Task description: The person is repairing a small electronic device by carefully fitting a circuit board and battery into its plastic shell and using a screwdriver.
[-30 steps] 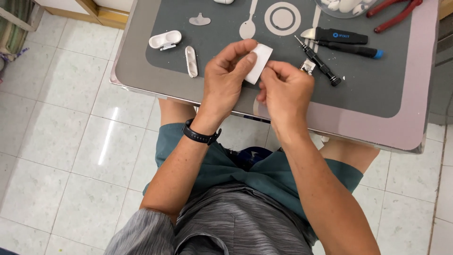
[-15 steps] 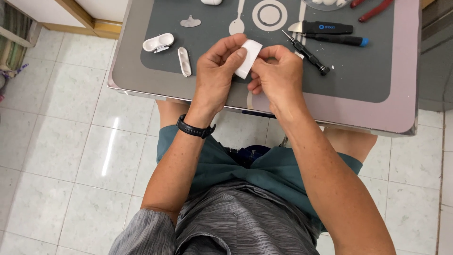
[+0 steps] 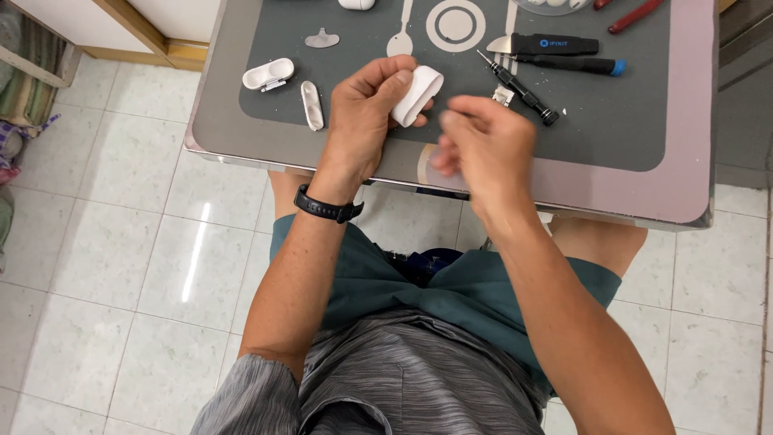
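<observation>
My left hand point(image 3: 364, 113) holds a small white rounded case shell point(image 3: 419, 93) between thumb and fingertips, just above the dark grey work mat point(image 3: 628, 121). A black band sits on that wrist. My right hand point(image 3: 483, 149) is a short way to the right of the shell and lower, over the table's near edge. It is blurred with its fingers curled, and I cannot tell whether anything is pinched in them. It no longer touches the shell.
On the mat lie a white open case half point(image 3: 268, 73), a white oblong piece point(image 3: 312, 105), a grey pick point(image 3: 322, 38), a pale spoon-shaped tool point(image 3: 400, 40), a thin black screwdriver point(image 3: 519, 89), two black-handled tools point(image 3: 555, 44) and red-handled pliers point(image 3: 636, 14). The table edge point(image 3: 241, 157) runs above my knees.
My right hand has let go of the white shell and pulled down and to the right. My left hand still holds the shell, now turned more on edge.
</observation>
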